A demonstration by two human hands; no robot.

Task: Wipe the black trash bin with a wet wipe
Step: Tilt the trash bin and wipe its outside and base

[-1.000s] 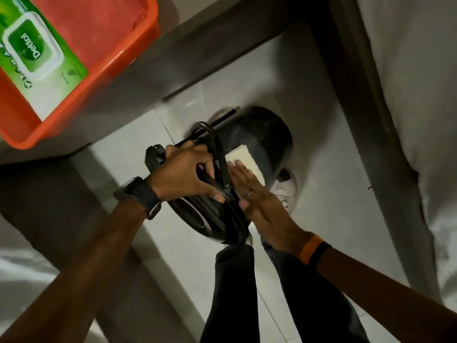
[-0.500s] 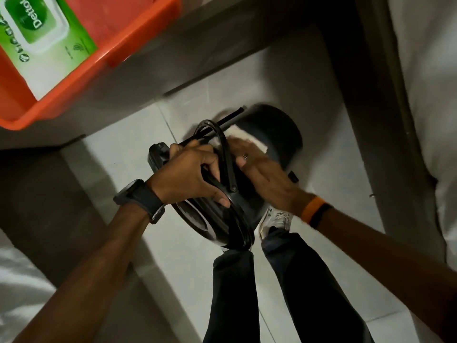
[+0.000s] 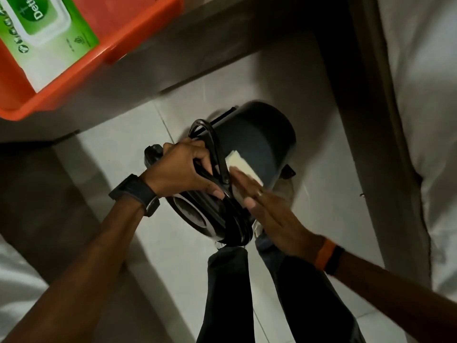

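Observation:
The black trash bin (image 3: pixel 257 142) is tilted on its side above the white tiled floor, its rim and wire handle toward me. My left hand (image 3: pixel 183 169), with a dark watch on the wrist, grips the bin's rim and handle. My right hand (image 3: pixel 272 214), flat with fingers together, presses a folded white wet wipe (image 3: pixel 241 165) against the bin's side wall. Part of the wipe is hidden under my fingers.
An orange tub (image 3: pixel 118 45) holding a green and white pack of wipes (image 3: pixel 47 33) sits on a ledge at the upper left. My dark trouser legs (image 3: pixel 227 293) and a shoe are below the bin. White fabric (image 3: pixel 425 120) lies along the right.
My right hand has slid the wipe back down the bin's side toward me, so more of the wipe shows above my fingers. My left hand keeps its grip on the rim.

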